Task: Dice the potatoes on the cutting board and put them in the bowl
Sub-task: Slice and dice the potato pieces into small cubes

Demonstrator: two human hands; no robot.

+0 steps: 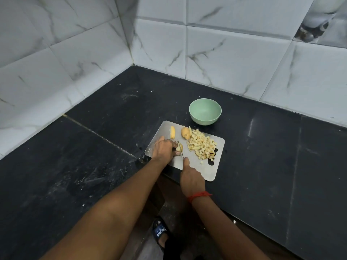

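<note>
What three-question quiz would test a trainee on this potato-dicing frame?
1. True or false: the green bowl already holds diced potato.
2. Which hand holds the knife? A) left hand B) right hand C) neither.
3. Fill in: the diced pile lies on the ____.

Key:
1. False: the bowl is empty.
2. B: the left hand holds down the potato piece being cut.
3. Cutting board.
</note>
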